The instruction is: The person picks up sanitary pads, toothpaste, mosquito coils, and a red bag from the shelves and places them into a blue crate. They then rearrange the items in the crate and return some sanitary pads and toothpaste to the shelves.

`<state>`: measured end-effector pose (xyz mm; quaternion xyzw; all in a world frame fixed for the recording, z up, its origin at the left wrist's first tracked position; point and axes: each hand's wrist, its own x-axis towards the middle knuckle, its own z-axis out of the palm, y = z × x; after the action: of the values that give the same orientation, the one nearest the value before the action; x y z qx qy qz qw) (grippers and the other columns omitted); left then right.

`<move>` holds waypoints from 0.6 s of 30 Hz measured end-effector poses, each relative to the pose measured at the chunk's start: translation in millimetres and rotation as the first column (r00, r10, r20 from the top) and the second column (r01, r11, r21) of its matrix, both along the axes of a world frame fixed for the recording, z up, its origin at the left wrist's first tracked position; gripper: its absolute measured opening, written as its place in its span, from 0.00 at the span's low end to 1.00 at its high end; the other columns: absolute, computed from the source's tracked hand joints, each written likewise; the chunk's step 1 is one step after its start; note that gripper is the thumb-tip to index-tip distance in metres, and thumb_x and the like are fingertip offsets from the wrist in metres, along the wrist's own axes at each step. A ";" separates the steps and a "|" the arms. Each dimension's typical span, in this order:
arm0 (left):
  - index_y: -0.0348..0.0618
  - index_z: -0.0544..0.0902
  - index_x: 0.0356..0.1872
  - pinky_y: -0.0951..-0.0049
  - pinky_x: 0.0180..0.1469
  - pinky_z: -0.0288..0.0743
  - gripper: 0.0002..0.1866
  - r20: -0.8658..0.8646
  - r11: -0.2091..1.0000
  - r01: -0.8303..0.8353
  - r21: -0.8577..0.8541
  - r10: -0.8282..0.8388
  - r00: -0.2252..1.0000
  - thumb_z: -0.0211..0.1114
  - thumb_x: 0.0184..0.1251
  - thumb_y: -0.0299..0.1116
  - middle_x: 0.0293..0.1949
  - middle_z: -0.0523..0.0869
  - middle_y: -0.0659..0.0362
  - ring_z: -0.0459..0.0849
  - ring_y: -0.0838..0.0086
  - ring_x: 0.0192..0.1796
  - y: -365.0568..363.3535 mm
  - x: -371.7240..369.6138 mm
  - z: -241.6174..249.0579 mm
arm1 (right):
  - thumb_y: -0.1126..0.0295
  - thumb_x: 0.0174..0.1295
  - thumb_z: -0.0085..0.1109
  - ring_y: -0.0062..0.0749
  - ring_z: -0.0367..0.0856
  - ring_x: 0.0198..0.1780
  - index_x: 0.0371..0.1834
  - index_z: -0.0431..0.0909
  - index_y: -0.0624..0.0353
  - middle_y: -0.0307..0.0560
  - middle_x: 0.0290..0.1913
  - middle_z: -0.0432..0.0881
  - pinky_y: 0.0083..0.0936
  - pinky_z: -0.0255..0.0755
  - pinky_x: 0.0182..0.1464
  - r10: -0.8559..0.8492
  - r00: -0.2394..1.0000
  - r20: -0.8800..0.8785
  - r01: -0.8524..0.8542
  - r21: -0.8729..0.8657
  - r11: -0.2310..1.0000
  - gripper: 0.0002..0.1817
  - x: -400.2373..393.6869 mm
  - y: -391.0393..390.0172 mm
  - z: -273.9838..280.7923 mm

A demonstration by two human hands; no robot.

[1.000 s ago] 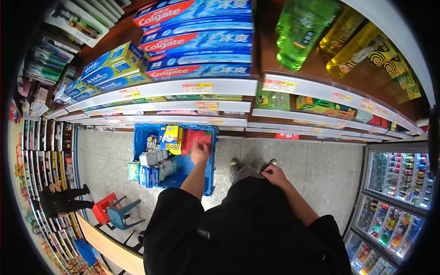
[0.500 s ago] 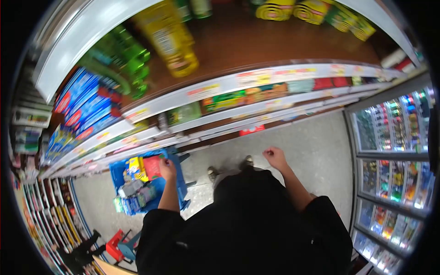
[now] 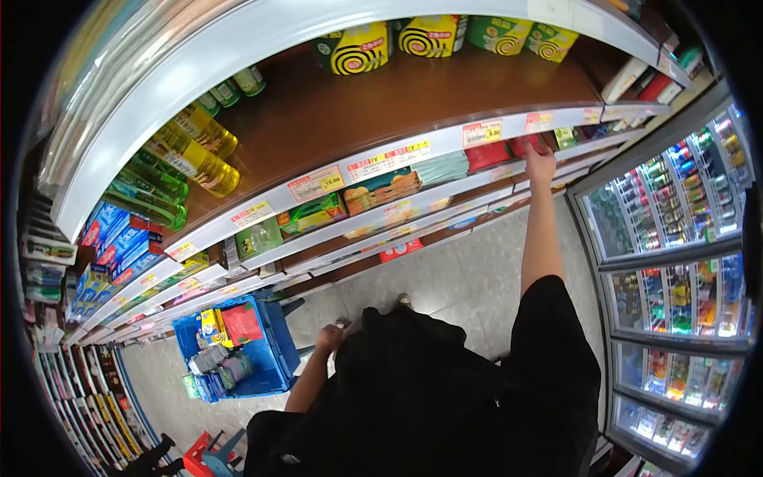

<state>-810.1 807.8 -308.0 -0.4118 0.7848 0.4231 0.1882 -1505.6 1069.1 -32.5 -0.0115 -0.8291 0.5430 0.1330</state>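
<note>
My right hand (image 3: 540,157) reaches into the shelf below the price strip, its fingers closed at the front of a red packet (image 3: 523,145). Another red packet (image 3: 488,156) lies just left of it, and a small green box (image 3: 566,137) stands to its right. My left hand (image 3: 329,339) hangs low beside my body, fingers curled, nothing visible in it. Further left, on the floor, stands a blue crate (image 3: 275,350). Inside it are a red packet (image 3: 242,323), a yellow pack (image 3: 212,327) and several wrapped packs (image 3: 210,359).
Yellow bottles (image 3: 195,155) and yellow-and-green coil-patterned boxes (image 3: 355,49) stand on the upper shelf (image 3: 318,99). Glass-door drink fridges (image 3: 668,222) line the right side. Red and blue stools (image 3: 208,457) are at the lower left, near a person's dark-clothed limb (image 3: 151,459).
My right hand has moved up and forward from mid-air to the red packet on the shelf. My left hand has moved lower, away from above the crate. The view has shifted.
</note>
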 end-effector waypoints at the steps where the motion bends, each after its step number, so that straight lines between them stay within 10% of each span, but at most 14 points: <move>1: 0.40 0.86 0.31 0.50 0.47 0.78 0.18 -0.032 0.988 -0.124 0.090 0.127 0.991 0.55 0.60 0.44 0.33 0.85 0.39 0.86 0.46 0.42 -2.8 2.8 19.5 | 0.49 0.47 0.73 0.51 0.84 0.47 0.50 0.81 0.63 0.56 0.43 0.86 0.38 0.75 0.54 0.033 0.999 -0.037 -0.021 0.276 0.961 0.33 8.0 -6.8 23.3; 3: 0.39 0.85 0.30 0.49 0.48 0.77 0.19 0.073 0.964 -0.220 -0.150 0.233 0.970 0.51 0.62 0.42 0.35 0.85 0.38 0.85 0.43 0.45 -6.4 14.4 21.6 | 0.41 0.46 0.70 0.49 0.79 0.59 0.58 0.78 0.60 0.64 0.55 0.81 0.40 0.71 0.61 0.095 0.988 -0.125 0.038 0.780 0.624 0.41 1.2 -19.9 34.0; 5: 0.36 0.84 0.39 0.48 0.53 0.76 0.20 0.072 0.934 -0.097 -0.344 0.129 0.989 0.52 0.63 0.42 0.42 0.85 0.37 0.83 0.43 0.49 -11.0 62.5 -39.5 | 0.38 0.48 0.67 0.48 0.71 0.67 0.64 0.74 0.58 0.64 0.63 0.75 0.42 0.65 0.68 0.276 0.956 -0.100 -0.062 0.850 0.523 0.44 -27.9 -18.1 17.3; 6: 0.35 0.84 0.43 0.49 0.54 0.76 0.21 0.127 0.917 -0.306 -0.257 0.346 0.930 0.53 0.62 0.43 0.44 0.85 0.37 0.83 0.43 0.50 2.6 45.0 13.8 | 0.38 0.54 0.61 0.53 0.69 0.68 0.65 0.73 0.56 0.59 0.65 0.74 0.43 0.63 0.69 0.383 0.921 0.077 -0.297 0.775 0.558 0.41 -61.4 -9.1 -10.1; 7: 0.36 0.84 0.41 0.50 0.55 0.76 0.19 0.150 0.948 -0.102 -0.302 0.153 0.977 0.55 0.61 0.42 0.44 0.85 0.38 0.83 0.44 0.51 2.8 77.3 -46.8 | 0.39 0.61 0.55 0.55 0.66 0.70 0.66 0.72 0.56 0.55 0.68 0.72 0.42 0.58 0.72 0.631 0.775 -0.015 -0.365 0.805 0.468 0.38 -85.8 0.2 -28.1; 8: 0.39 0.85 0.41 0.53 0.56 0.76 0.18 0.168 0.914 -0.345 -0.212 0.382 0.909 0.56 0.59 0.41 0.46 0.85 0.40 0.82 0.46 0.53 21.6 50.5 25.9 | 0.42 0.64 0.53 0.54 0.63 0.71 0.66 0.71 0.56 0.55 0.69 0.71 0.40 0.53 0.74 0.686 0.726 0.050 -0.428 0.814 0.393 0.35 -90.9 1.4 -22.4; 9: 0.41 0.86 0.43 0.56 0.58 0.75 0.20 0.341 0.943 0.295 -0.156 -0.229 0.912 0.57 0.58 0.43 0.49 0.85 0.41 0.82 0.48 0.55 23.3 59.8 14.4 | 0.44 0.64 0.53 0.53 0.62 0.72 0.66 0.71 0.56 0.56 0.69 0.70 0.41 0.52 0.75 0.634 0.773 0.026 -0.327 0.873 0.362 0.34 -93.2 1.9 -23.7; 10: 0.40 0.86 0.45 0.57 0.59 0.74 0.22 0.251 0.940 -0.336 -0.059 0.340 0.906 0.56 0.58 0.45 0.52 0.84 0.41 0.81 0.50 0.58 39.5 67.0 -2.4 | 0.43 0.64 0.52 0.54 0.64 0.71 0.66 0.70 0.57 0.56 0.68 0.72 0.42 0.55 0.73 0.659 0.750 -0.045 -0.242 0.909 0.338 0.34 -95.4 3.3 -19.4; 12: 0.38 0.85 0.46 0.57 0.60 0.74 0.25 0.200 0.820 -0.555 -0.137 0.572 0.796 0.55 0.57 0.47 0.51 0.84 0.41 0.82 0.50 0.56 60.4 52.5 38.3 | 0.41 0.64 0.48 0.57 0.69 0.67 0.67 0.69 0.55 0.58 0.64 0.75 0.45 0.63 0.67 0.605 0.793 -0.074 -0.154 0.936 0.316 0.36 -77.2 -4.7 6.8; 18: 0.38 0.85 0.46 0.57 0.59 0.74 0.23 0.176 0.841 -0.532 -0.093 0.540 0.823 0.57 0.56 0.44 0.48 0.85 0.41 0.82 0.51 0.55 44.8 52.2 43.5 | 0.40 0.65 0.49 0.60 0.84 0.41 0.58 0.77 0.50 0.59 0.42 0.86 0.53 0.76 0.41 0.313 0.906 -0.285 0.121 0.883 0.453 0.29 -71.2 -1.1 -2.1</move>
<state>-757.9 852.6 -264.5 -0.6587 0.6235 0.4007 0.1295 -1576.8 1068.0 -34.5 0.2210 -0.9402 0.0280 0.2575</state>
